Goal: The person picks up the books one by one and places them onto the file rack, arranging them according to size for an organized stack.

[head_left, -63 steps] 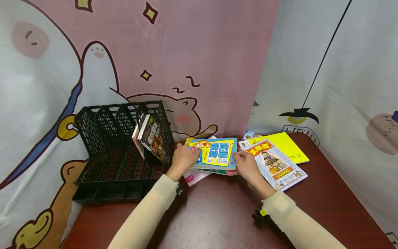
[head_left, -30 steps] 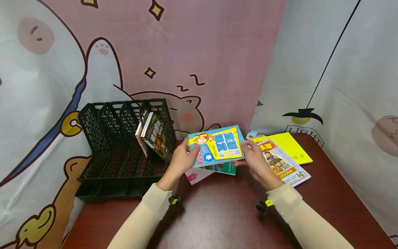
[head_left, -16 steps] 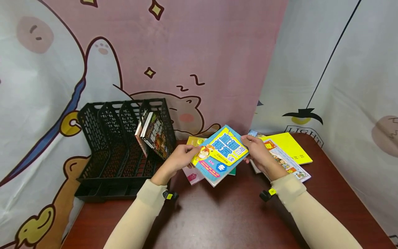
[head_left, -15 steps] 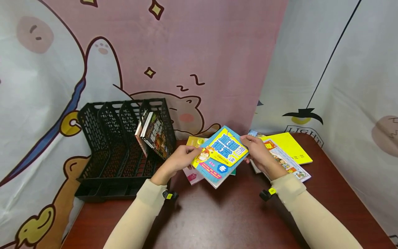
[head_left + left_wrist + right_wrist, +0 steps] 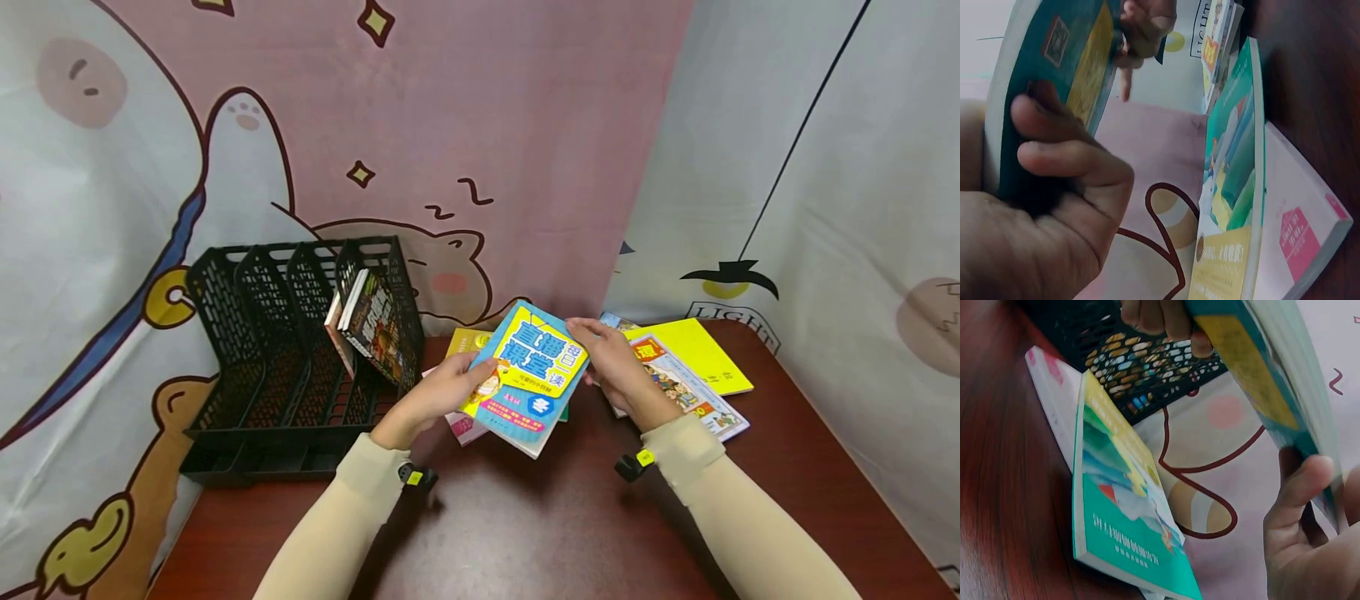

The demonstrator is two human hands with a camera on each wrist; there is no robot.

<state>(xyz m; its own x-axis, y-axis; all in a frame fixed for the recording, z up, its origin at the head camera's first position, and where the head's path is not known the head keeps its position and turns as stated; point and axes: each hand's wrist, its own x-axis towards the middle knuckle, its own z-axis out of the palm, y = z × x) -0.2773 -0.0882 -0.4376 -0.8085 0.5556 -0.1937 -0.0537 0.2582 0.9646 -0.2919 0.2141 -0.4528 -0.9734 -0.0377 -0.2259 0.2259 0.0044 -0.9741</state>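
A blue and yellow book [image 5: 528, 375] is held tilted above the table between both hands. My left hand [image 5: 438, 392] grips its left edge, thumb on the cover and fingers curled behind. At the upper right edge my right hand [image 5: 611, 362] holds it between thumb and fingers. In the left wrist view the book's teal back [image 5: 1047, 56] is seen close up. Beneath it, a green and yellow book [image 5: 1129, 500] lies on top of a pink book [image 5: 1057, 394].
A black mesh file rack [image 5: 285, 358] stands at the left, with several books [image 5: 375, 325] leaning in its right slots. On the right of the brown table [image 5: 525, 533] lie a comic-covered book [image 5: 693, 387] and a yellow book [image 5: 697, 354]. A patterned cloth hangs behind.
Both hands have lifted the blue and yellow book off the pile and turned it so its lower edge points towards me. The green book below has come into view.
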